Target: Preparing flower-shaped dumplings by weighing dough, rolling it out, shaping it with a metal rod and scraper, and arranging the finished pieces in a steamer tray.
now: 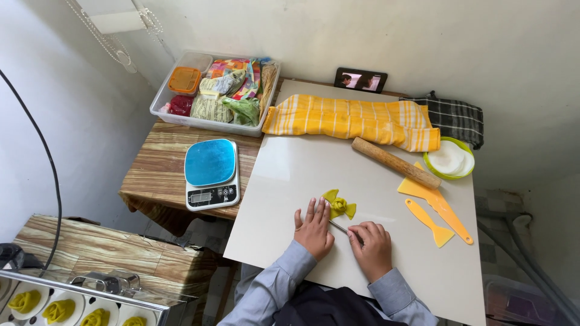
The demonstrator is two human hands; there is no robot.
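A small yellow-green folded dough piece, shaped like a flower with pointed petals, lies on a white board. My left hand rests flat on the board just below the dough, fingers spread and fingertips touching its near edge. My right hand is closed around a thin metal rod whose tip points toward the dough, passing by my left hand's thumb. Both wrists wear light blue sleeves.
A wooden rolling pin, yellow plastic scrapers, a green-rimmed bowl and a yellow striped towel lie at the board's far and right side. A blue-topped kitchen scale and a clear supply bin stand left. Shaped dough pieces sit in white cups at lower left.
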